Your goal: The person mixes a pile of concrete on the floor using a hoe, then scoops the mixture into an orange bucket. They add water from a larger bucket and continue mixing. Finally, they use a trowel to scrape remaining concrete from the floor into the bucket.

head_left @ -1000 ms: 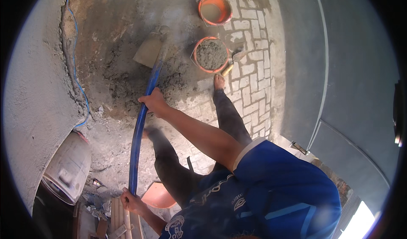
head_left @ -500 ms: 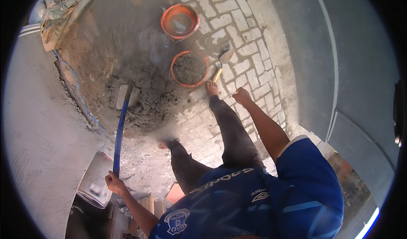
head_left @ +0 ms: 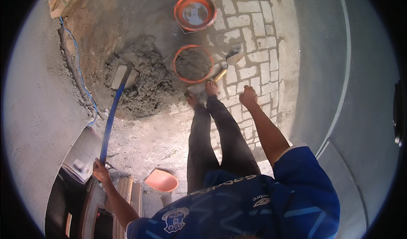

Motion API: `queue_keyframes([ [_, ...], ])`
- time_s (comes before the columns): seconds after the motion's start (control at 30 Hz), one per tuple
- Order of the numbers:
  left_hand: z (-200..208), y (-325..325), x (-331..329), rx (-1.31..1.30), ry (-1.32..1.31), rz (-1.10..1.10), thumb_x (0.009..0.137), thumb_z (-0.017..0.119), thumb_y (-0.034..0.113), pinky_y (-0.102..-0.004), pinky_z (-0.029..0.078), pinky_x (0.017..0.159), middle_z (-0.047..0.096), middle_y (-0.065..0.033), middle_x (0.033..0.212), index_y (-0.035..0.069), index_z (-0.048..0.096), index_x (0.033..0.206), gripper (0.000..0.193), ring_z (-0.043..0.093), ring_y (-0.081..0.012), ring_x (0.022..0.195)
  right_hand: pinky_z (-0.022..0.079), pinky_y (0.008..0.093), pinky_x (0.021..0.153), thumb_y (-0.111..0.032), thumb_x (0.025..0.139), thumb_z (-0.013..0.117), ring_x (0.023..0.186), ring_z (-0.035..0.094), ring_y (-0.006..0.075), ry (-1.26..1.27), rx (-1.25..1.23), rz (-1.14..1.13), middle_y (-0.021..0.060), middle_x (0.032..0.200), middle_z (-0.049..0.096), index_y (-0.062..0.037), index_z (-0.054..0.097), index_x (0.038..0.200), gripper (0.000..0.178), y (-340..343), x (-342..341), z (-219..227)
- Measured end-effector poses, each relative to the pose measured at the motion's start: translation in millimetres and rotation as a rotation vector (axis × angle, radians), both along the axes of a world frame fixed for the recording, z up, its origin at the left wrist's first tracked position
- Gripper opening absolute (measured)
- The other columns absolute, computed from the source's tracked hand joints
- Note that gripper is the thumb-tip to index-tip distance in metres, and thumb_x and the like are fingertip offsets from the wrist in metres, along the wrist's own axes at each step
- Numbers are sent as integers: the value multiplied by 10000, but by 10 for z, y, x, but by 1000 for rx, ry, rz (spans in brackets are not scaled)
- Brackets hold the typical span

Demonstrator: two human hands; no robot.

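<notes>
Hoe (head_left: 109, 124): blade resting on the left part of the wet mortar heap (head_left: 149, 84), blue handle slanting back toward you. Your left grip (head_left: 101, 170) is clamped around the handle near its lower end. Your right grip (head_left: 248, 97) hangs apart from the hoe, over the brick paving (head_left: 266, 71), fingers curled; cannot tell how tightly. Right of the heap: orange mortar bucket (head_left: 195, 81), filled with grey mix. Beyond it, orange water bucket (head_left: 212, 9), holding cloudy liquid. Trowel (head_left: 221, 74) lies on the paving beside the nearer bucket, wooden handle close to your right foot (head_left: 211, 87). Outer left: blue cable (head_left: 78, 54) along the wall base. Below, near your legs: orange pan (head_left: 162, 180).
</notes>
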State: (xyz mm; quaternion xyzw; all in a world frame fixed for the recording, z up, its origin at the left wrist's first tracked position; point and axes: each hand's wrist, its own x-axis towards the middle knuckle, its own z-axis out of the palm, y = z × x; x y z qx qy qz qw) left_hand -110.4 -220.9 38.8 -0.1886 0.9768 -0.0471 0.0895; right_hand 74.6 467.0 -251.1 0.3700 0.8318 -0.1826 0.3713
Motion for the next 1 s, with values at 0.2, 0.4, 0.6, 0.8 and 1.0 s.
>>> queue_keyframes([
  [0.2, -27, 107, 121, 66, -34, 295, 1003, 513, 419, -457, 433, 601, 631, -210, 721, -74, 641, 856, 530, 560, -320, 625, 413, 460, 997, -192, 864, 576, 1186, 544, 295, 285, 27, 385, 128, 1215, 572, -80, 567, 1192, 347, -555, -2099, -580],
  [0.4, 4, 12, 139, 66, 72, 253, 1014, 517, 380, -378, 370, 483, 559, -105, 658, -42, 612, 822, 473, 481, -173, 553, 408, 449, 993, -362, 772, 755, 1185, 549, 268, 431, 235, 636, 99, 1257, 580, -116, 578, 1183, 510, -715, -3440, -1571],
  [0.6, 44, -54, -11, 85, 68, 233, 1003, 528, 324, -345, 401, 485, 537, -68, 654, -19, 626, 825, 399, 460, -142, 527, 390, 457, 959, -196, 948, 507, 1141, 575, 259, 288, 355, 785, 77, 1187, 620, -156, 595, 1162, 234, -648, -3811, -1961],
  [0.8, 63, 182, -79, 82, 95, 287, 996, 569, 298, -338, 447, 598, 632, -90, 712, -22, 667, 879, 355, 531, -140, 605, 477, 481, 850, -263, 887, 546, 981, 669, 314, 421, 135, 606, 161, 973, 700, -60, 667, 1092, 313, -744, -3711, -1876],
  [1.0, -15, 175, -259, 173, 170, 219, 961, 628, 301, -341, 481, 607, 651, -119, 668, 12, 704, 890, 306, 611, -165, 605, 407, 325, 538, -118, 789, 608, 567, 501, 153, 560, -496, -372, 30, 660, 546, -16, 637, 839, 117, -80, -4527, -664],
])
